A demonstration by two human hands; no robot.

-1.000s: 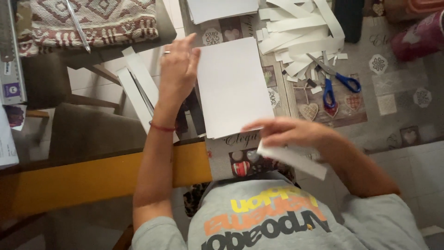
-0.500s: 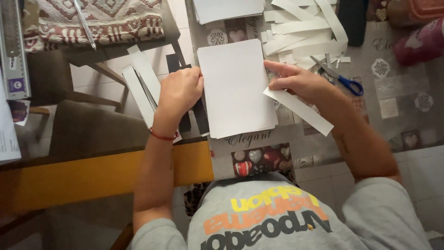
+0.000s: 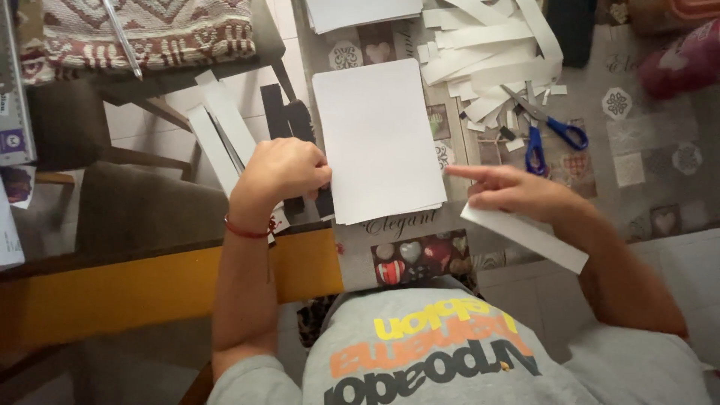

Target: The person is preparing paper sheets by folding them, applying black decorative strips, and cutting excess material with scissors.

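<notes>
Item 1: stack of white paper sheets [image 3: 379, 139], lying flat near the front edge of the tabletop [image 3: 660, 187], slightly fanned at its lower edge; it appears kept square in front of the person for easy reach. Left hand [image 3: 279, 174]: curled, fingers [image 3: 319, 174] closed on the stack's left edge, seemingly pinning it against sliding. Right hand [image 3: 521, 195]: holds 1 white paper strip [image 3: 525, 236] beneath the palm, just right of the stack and apart from it, index finger extended toward the sheets, the other fingers folded on the strip. Item 2: heap of cut white strips [image 3: 487, 52] at the far side, well apart from the stack. Item 3: blue-handled scissors [image 3: 544, 127], blades closed, beside that heap. Item 4: more strips [image 3: 221, 131] left of the left hand. Item 5: patterned woven cloth [image 3: 150, 30], far left.
</notes>
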